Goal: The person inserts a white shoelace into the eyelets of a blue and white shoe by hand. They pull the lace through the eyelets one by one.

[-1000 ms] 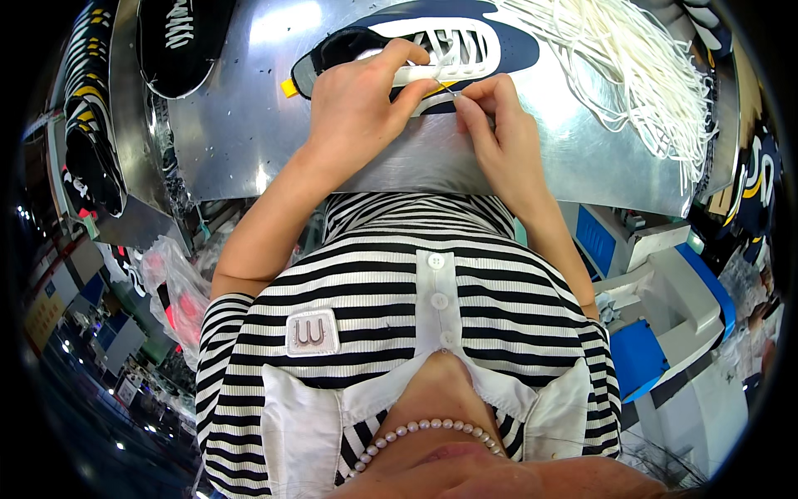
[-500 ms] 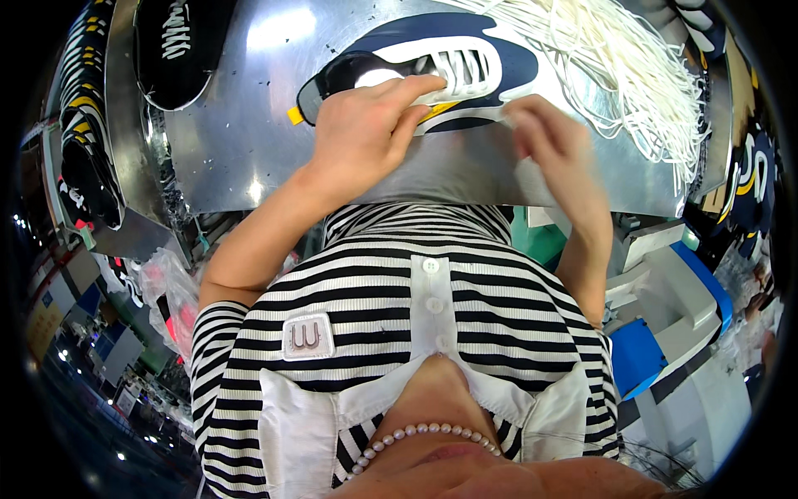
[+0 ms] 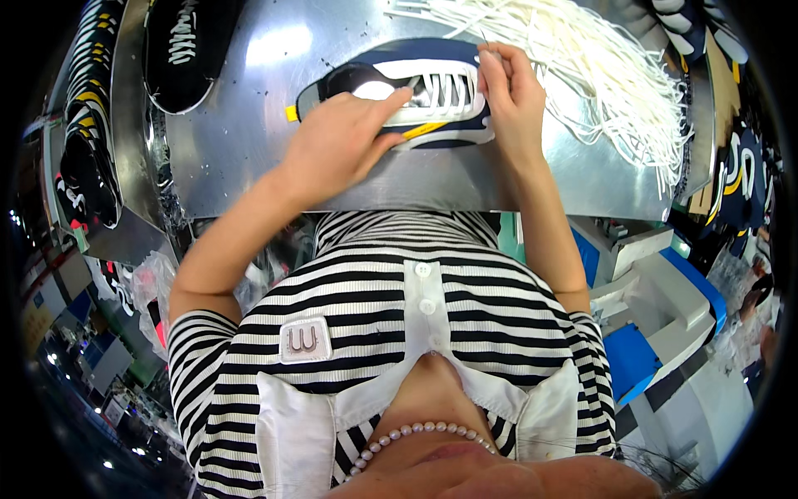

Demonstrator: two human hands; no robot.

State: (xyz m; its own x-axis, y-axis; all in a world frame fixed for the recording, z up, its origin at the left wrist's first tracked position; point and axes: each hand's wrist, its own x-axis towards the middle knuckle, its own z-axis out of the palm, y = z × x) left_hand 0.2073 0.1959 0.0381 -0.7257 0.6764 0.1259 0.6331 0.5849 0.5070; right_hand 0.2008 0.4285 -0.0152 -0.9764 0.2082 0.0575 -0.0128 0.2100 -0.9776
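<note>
A navy and white shoe upper [image 3: 461, 125] with a yellow stripe lies on the metal table, its toe to the right. White lacing [image 3: 449, 90] crosses its middle in several rows. My left hand [image 3: 332, 148] grips the near side of the upper, the index finger over the opening edge and the thumb lower by the yellow stripe. At the toe end, my right hand [image 3: 517, 96] is closed in a pinch, thumb and fingertips together. A thin dark sliver shows above those fingertips; what it is I cannot make out.
A heap of loose white laces [image 3: 615, 91] covers the table's right side. One black laced shoe upper [image 3: 187, 62] lies at the far left. Stacked shoe uppers [image 3: 87, 141] line the left edge, with more navy uppers [image 3: 744, 170] at the right. The metal table's [image 3: 249, 179] front edge meets my body.
My right hand has moved up and left from beside the upper to its toe end and closed into a pinch. My left hand and the upper have shifted slightly left.
</note>
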